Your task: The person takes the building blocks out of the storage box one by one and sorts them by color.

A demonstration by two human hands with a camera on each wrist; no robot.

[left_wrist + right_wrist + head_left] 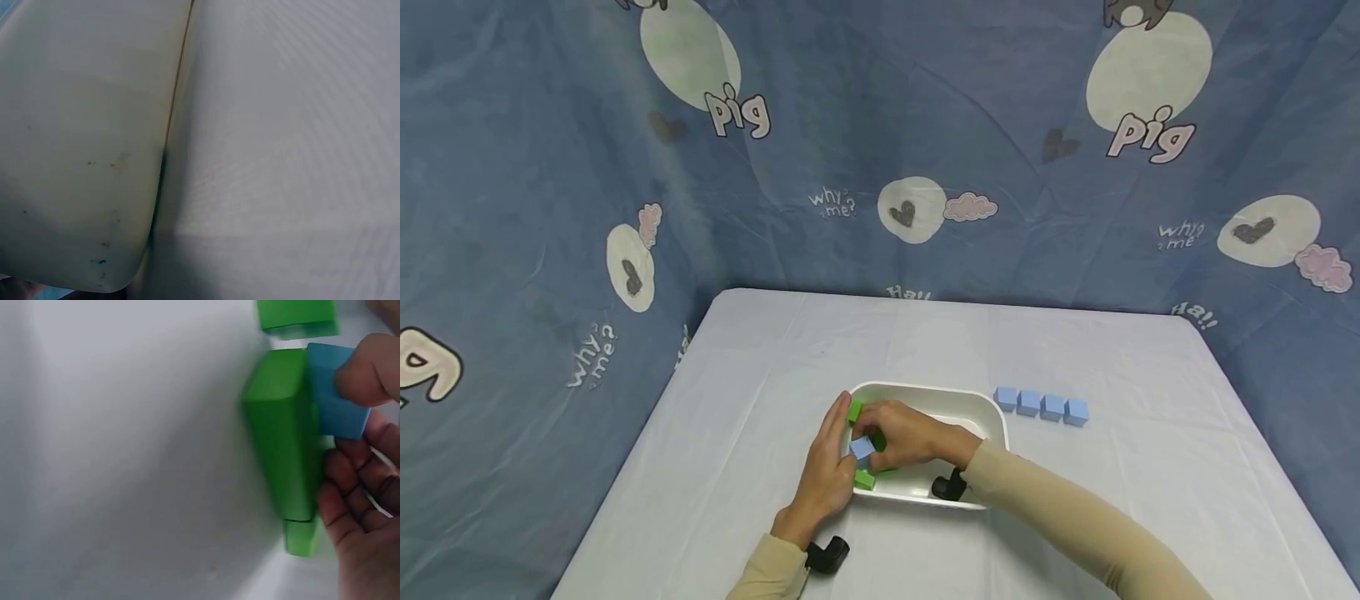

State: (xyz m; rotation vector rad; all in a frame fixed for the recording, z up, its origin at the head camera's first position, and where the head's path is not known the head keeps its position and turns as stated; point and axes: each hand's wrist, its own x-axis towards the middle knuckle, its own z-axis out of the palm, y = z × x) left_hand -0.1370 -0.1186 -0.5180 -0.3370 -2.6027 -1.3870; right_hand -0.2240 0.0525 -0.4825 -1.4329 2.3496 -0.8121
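In the head view my right hand (901,433) reaches into a white tray (958,400) at its left end. Its thumb and fingers pinch a blue cube (862,448), seen closer as the blue block (337,412) in the right wrist view. Green blocks (864,480) lie around the cube; a long green block (281,431) is right beside it. My left hand (829,475) rests along the tray's left end, fingers straight, thumb close to the cube. In the left wrist view, the tray wall (81,125) hides nearly all of the hand.
Several blue cubes (1041,405) stand in a row on the white tablecloth (1150,500), right of the tray. A patterned blue curtain (820,258) hangs behind and to the sides. Black wrist devices (829,555) are on both wrists.
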